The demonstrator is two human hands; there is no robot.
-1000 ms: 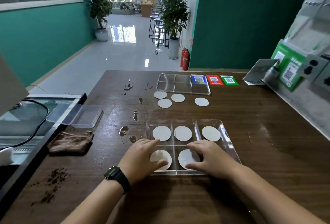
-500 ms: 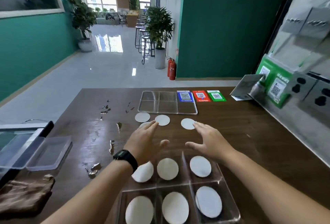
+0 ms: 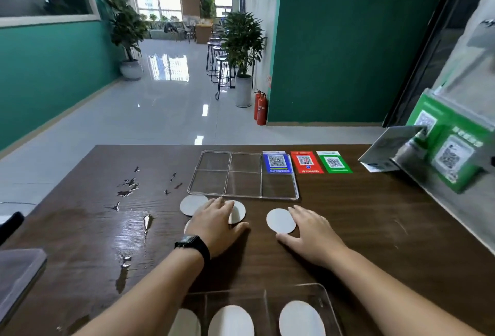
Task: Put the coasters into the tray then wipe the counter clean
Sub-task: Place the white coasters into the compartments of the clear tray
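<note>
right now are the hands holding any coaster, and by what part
Nothing is lifted. The left hand lies flat over the loose coasters, and the right hand has its fingertips at the edge of the single coaster. Whether either grips cannot be told.

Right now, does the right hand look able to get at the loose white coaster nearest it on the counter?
Probably yes. The right hand lies flat on the counter with its fingertips at the coaster edge, and nothing stands between them. The left hand is busy over other coasters.
</note>
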